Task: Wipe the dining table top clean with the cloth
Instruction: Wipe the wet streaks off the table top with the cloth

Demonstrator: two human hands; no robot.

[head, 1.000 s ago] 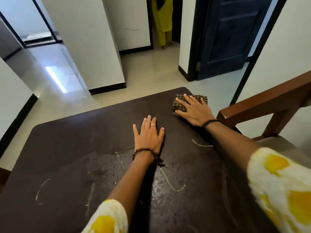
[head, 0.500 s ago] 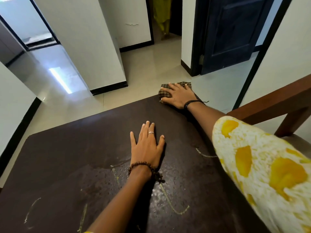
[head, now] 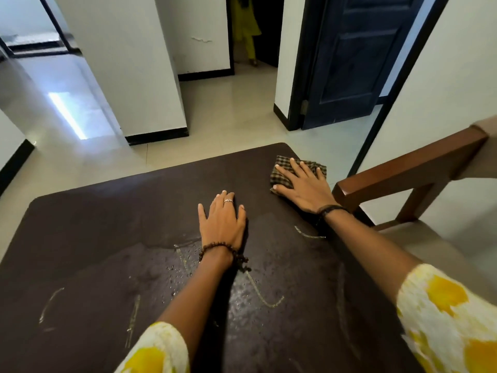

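1. Two hands lie flat on the table [head: 88, 238]: the left hand [head: 222, 222], fingers spread and holding nothing, and the right hand [head: 302, 185], fingers straight, pressing the checked cloth [head: 279, 172].
2. The cloth sits under the right hand's fingers, near the far right corner, close to both edges.
3. Bare tabletop stretches left of the left hand.
4. Wet sheen, droplets and pale streaks [head: 265, 296] lie around both wrists.
5. A wooden chair [head: 408, 170] stands just right of the right hand; tiled floor [head: 231, 114] and a blue door [head: 349, 57] lie beyond.
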